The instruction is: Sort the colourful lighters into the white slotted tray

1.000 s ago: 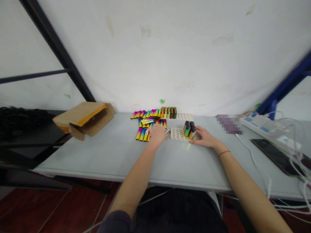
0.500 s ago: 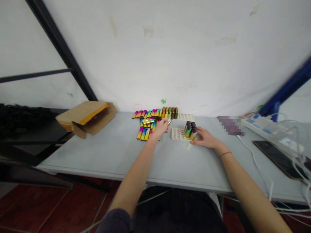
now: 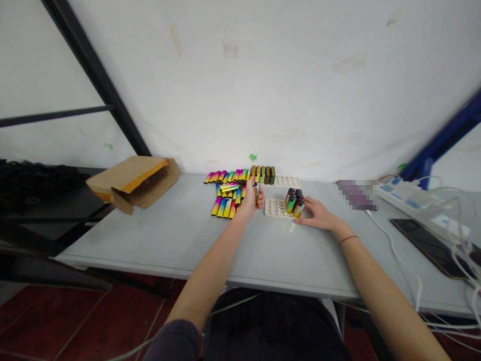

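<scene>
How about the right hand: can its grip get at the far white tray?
Probably yes. The right hand lies just beside the near tray and its upright lighters; the far tray sits just beyond them, and the way round their right side looks free.

— What's the left grip (image 3: 248, 206) doing?

— Raised on its edge, fingers closed around something slim, the left forearm (image 3: 210, 271) angling up from the lower left.

— And the right grip (image 3: 317, 215)?

— Open and low, palm down, fingers pointing left toward the other hand, the right forearm (image 3: 379, 286) stretched forward from the lower right.
</scene>
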Tool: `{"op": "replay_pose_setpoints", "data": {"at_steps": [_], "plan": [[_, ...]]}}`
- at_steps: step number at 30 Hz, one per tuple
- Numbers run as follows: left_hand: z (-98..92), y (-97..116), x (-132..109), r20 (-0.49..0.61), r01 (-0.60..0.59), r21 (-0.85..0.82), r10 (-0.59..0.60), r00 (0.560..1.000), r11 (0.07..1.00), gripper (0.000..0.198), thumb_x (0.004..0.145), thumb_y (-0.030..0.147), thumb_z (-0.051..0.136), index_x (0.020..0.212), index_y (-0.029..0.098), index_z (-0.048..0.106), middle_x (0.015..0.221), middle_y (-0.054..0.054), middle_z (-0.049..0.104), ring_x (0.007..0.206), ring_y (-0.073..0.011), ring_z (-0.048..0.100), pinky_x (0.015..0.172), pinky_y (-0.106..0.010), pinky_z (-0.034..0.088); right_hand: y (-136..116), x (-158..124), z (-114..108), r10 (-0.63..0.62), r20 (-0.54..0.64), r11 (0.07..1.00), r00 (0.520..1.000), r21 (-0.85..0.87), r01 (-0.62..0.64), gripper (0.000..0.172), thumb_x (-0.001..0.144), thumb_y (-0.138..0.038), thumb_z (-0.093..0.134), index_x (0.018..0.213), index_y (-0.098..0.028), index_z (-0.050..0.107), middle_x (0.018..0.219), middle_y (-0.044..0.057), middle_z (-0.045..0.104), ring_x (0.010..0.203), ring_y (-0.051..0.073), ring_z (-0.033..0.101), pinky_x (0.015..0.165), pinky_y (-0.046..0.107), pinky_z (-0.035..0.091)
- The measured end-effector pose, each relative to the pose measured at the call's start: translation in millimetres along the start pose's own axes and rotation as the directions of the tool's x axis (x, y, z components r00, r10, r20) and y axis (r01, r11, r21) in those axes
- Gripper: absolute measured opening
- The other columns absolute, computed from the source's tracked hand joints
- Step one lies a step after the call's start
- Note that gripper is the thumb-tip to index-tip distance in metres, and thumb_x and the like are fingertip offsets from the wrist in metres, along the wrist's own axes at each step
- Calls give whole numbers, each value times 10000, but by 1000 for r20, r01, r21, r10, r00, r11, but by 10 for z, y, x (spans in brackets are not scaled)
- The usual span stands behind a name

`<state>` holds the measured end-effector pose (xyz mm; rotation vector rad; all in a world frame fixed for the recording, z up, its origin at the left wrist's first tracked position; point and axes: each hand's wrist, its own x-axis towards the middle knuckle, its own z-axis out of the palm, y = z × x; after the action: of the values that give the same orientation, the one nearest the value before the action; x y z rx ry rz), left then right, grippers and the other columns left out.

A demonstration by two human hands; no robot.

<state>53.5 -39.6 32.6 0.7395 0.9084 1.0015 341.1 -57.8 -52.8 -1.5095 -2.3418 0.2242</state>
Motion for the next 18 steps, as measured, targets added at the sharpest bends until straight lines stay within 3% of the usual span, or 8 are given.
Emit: {"op": "replay_pose_setpoints", "data": {"at_steps": [2,9,18], "plan": [[10,-24,0,-42,-35,21,36,998,999,571,962,686,403,625,226,384,473,86,247,363,-59,207,383,-190,156,12,-2,6,-1,-4,1000,1000,1,1,860,801,-747,705,1455,-192,638,1558,203,544,1424,454,502,1190,630,391],[97,-13,-38,-130,-129,63,136,982,990,432,1004,428,291,620,233,321,434,80,210,346,-67,152,383,-186,120,9,-10,-8,-11,-9,1000,1000,21,11,862,804,-741,698,1481,-214,614,1572,188,537,1424,466,497,1183,662,389],[183,1,-109,-146,-166,8,165,975,986,458,1001,466,334,609,231,328,437,80,222,363,-66,144,372,-179,114,-10,-13,-25,-10,-13,1000,1000,18,11,896,786,-743,718,1475,-180,617,1536,201,566,1410,459,514,1184,620,409]]}}
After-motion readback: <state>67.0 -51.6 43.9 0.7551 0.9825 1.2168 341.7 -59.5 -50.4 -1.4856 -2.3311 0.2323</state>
